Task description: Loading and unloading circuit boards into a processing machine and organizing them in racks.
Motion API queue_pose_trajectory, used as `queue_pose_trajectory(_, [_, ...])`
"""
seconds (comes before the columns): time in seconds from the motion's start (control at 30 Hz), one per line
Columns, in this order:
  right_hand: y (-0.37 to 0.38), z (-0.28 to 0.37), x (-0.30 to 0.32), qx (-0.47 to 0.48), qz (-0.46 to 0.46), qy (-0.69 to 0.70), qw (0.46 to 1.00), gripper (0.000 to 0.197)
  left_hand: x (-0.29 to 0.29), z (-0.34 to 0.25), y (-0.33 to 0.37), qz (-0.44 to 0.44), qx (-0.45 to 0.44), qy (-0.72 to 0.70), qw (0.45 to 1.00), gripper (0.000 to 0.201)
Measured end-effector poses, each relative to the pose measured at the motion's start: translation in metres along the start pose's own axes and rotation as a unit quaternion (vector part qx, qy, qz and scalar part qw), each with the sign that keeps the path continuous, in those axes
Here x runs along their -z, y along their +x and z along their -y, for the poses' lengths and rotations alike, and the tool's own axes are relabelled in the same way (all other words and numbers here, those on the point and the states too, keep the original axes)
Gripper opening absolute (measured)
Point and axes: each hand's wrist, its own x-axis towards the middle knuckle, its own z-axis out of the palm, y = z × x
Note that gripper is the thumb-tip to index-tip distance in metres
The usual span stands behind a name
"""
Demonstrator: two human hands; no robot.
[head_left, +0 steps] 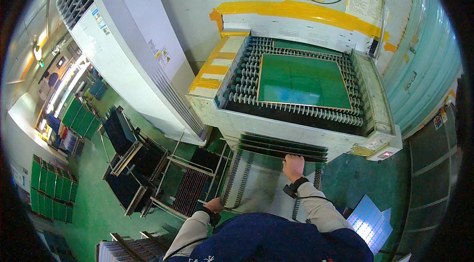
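Observation:
My right hand (pixel 294 167) is closed over the upper edge of the nearest of several thin dark-green panels (pixel 266 149), which stand upright at the far end of a slotted rack (pixel 256 183). My left hand (pixel 214 205) is curled at the rack's near left corner, seemingly gripping its frame; the fingers are partly hidden. Beyond the rack, a large flat green panel (pixel 303 80) lies on the rollers of a conveyor machine (pixel 237 97). Behind it, the edge of a second green panel (pixel 296 45) shows.
A tall white cabinet air conditioner (pixel 133 50) stands left of the conveyor. Metal-framed racks (pixel 187 183) with dark panels stand at left. Shiny sheets (pixel 371 222) lean at lower right. Translucent strip curtains (pixel 424 59) hang at right. People (pixel 53 123) work far left.

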Motion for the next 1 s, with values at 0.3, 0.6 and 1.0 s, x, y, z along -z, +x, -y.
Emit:
queue_pose_trajectory(0.3, [-0.001, 0.003, 0.005, 0.013, -0.019, -0.001, 1.0, 0.016, -0.007, 0.016, 0.012, 0.005, 0.002, 0.0, 1.0, 0.041])
queue_pose_trajectory(0.6, [0.0, 0.001, 0.0, 0.009, -0.015, -0.007, 1.0, 0.017, -0.002, 0.003, -0.002, -0.02, -0.002, -0.041, 0.999, 0.032])
queue_pose_trajectory(1.0, [-0.001, 0.002, 0.003, 0.011, -0.022, 0.01, 1.0, 0.015, -0.001, 0.0, -0.002, 0.01, 0.016, -0.038, 0.999, 0.029])
